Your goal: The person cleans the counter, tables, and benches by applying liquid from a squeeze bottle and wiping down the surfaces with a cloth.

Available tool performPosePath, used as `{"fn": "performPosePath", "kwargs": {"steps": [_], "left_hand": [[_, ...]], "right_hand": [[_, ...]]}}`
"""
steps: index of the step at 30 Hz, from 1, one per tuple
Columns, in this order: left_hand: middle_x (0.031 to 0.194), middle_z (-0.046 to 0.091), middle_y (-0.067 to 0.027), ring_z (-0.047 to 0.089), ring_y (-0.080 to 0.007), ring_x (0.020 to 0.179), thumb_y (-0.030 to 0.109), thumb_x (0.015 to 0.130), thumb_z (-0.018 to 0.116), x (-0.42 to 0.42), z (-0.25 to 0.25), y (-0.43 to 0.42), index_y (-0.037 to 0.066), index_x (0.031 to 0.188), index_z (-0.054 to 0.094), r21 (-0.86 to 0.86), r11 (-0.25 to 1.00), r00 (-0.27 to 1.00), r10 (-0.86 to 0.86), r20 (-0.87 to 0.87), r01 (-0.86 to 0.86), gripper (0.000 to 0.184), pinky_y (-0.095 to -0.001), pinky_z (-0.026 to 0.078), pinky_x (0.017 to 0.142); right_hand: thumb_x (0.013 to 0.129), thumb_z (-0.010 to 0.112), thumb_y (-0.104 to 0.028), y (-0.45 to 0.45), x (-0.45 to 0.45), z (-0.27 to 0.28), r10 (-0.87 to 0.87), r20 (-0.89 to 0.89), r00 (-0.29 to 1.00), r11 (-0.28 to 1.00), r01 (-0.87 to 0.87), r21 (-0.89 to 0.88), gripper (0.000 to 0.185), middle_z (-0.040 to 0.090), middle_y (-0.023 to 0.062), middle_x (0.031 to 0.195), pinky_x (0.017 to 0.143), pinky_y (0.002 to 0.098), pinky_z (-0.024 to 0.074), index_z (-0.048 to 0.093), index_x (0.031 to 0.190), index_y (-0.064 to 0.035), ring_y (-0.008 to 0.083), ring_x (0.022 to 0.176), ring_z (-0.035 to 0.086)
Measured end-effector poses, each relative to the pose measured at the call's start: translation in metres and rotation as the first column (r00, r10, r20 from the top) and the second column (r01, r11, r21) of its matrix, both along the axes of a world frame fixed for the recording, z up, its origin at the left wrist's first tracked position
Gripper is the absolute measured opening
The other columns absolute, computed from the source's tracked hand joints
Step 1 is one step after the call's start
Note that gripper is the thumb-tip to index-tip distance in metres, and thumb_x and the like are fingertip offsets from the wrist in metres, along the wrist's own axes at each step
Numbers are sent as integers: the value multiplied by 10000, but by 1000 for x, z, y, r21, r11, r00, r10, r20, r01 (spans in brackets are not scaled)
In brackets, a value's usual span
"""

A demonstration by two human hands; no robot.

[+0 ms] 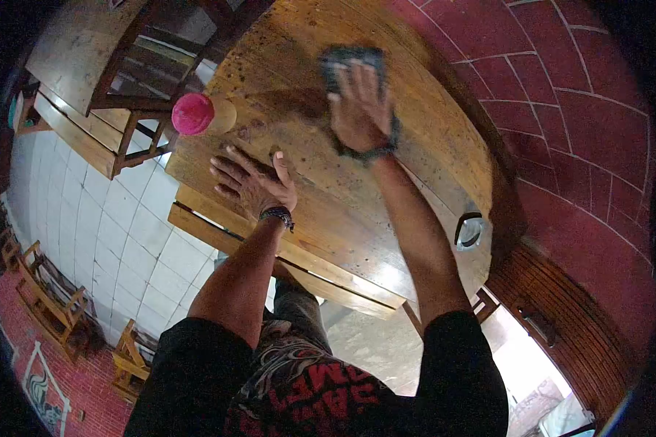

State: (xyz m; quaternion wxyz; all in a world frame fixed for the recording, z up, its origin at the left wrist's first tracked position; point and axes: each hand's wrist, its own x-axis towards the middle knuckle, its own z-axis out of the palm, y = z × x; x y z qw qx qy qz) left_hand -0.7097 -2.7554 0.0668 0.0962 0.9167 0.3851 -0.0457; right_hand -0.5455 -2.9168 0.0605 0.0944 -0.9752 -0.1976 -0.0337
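Observation:
My right hand (361,109) lies on a dark cloth (353,54) toward the far side of the wooden table (328,197). Its fingers are stretched out over the cloth, slightly blurred, with the palm pressing it to the tabletop. Nearer to me, my left hand (259,182) rests flat on the wood with its fingers spread, holding nothing. A container with a pink lid (193,113) is at the table's left edge, beyond my left hand. Dark specks are scattered over the tabletop.
At the table's right end sits a dark-rimmed glass object (469,231). A wooden bench (328,269) runs along the near side. Another table (84,44) is at the upper left, chairs (55,306) at the lower left. A red tiled surface (561,131) borders the right.

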Motion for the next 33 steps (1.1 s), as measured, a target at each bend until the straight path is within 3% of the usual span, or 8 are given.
{"fn": "performPosePath", "kwargs": {"steps": [2, 6, 10, 13, 16, 19, 26, 33], "left_hand": [[1729, -25, -345, -10, -497, 1617, 789, 1008, 257, -4, 0, -2, 34, 1699, 14, 4, 1000, 1000, -14, -16, 14, 1052, -654, 32, 1274], [1729, -29, -345, -9, -500, 1616, 787, 1008, 261, -1, -5, -2, 37, 1700, 15, 27, 999, 1000, -17, 20, 17, 1050, -661, 45, 1272], [1729, -30, -346, -7, -502, 1615, 793, 1004, 261, -4, -9, 0, 39, 1700, 15, 32, 999, 1000, -26, 5, 26, 1056, -661, 45, 1272], [1729, -31, -344, -4, -504, 1614, 798, 1000, 261, -2, -2, -1, 37, 1700, 17, -23, 1000, 1000, -2, 5, 2, 1062, -665, 41, 1270], [1730, -24, -344, -1, -505, 1614, 801, 997, 272, -1, -4, -1, 36, 1699, 19, -26, 1000, 1000, 5, 24, -4, 1069, -672, 34, 1266], [1731, -5, -342, 4, -503, 1615, 794, 996, 290, 0, -2, -1, 36, 1700, 30, -44, 999, 999, 18, 33, -16, 1067, -678, 30, 1262], [1734, 22, -337, 17, -495, 1618, 760, 989, 353, 1, -1, 0, 35, 1701, 79, -30, 999, 999, 45, 9, -45, 1052, -667, 34, 1265], [1734, 23, -340, 26, -495, 1618, 731, 999, 366, 0, 6, 0, 22, 1698, 70, -51, 998, 1000, 26, -7, -26, 1039, -659, 27, 1267]], "right_hand": [[1096, 413, -466, 43, -1, 2, 157, 77, 985, 986, -160, 34, 595, 311, 99, 1735, 1257, 652, 145, 403, 1636, -217, 320, 1605, 248], [1034, 557, -481, 3, -25, 6, 431, 35, 902, 902, -432, 19, 636, 376, 127, 1692, 1251, 647, 176, 448, 1605, -224, 309, 1574, 309], [1003, 628, -415, -154, -93, 28, 276, -258, 926, 933, -323, -161, 639, 334, 166, 1701, 1246, 659, 203, 469, 1588, -214, 365, 1580, 285], [977, 635, -419, -283, -159, 14, 255, -246, 935, 905, -320, -279, 686, 290, 180, 1720, 1250, 694, 163, 449, 1608, -222, 392, 1594, 242], [976, 628, -414, -297, -162, 13, 265, -272, 925, 891, -343, -299, 688, 283, 185, 1722, 1241, 719, 147, 443, 1616, -239, 398, 1594, 241], [988, 613, -410, -208, -108, 28, 297, -370, 880, 879, -403, -256, 666, 291, 166, 1725, 1229, 732, 157, 446, 1616, -265, 382, 1593, 250], [1074, 485, -433, 13, 9, 30, 600, -190, 777, 792, -610, 10, 529, 308, 65, 1737, 1253, 684, 153, 486, 1590, -316, 291, 1598, 271], [1101, 397, -479, 143, 99, -9, 476, 77, 876, 867, -482, 129, 544, 277, 57, 1751, 1265, 679, 105, 435, 1620, -319, 290, 1617, 221]]}}
